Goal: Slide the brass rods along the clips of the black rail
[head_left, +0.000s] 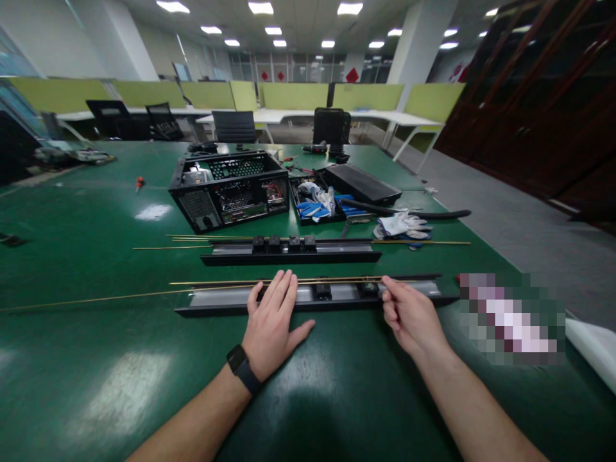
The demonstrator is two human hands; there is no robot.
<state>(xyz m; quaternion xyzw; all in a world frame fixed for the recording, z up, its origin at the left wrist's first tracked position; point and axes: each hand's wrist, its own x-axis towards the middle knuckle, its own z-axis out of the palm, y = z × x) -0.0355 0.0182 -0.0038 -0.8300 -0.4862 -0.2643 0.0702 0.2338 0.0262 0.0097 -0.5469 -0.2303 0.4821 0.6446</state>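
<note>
long black rail [342, 305], silvery inside

One camera, worn on the person's head, is looking forward and down across the green table [96, 256]. It is viewing the left hand [272, 317] and right hand [411, 317] from close behind and above, taking in the black case [228, 182] farther off, and reaching the green partitions [293, 96] and lit ceiling [308, 16] in the distance.

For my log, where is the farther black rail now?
In the head view's centre, the farther rail lies on the table between the computer case and the nearer rail.
</note>
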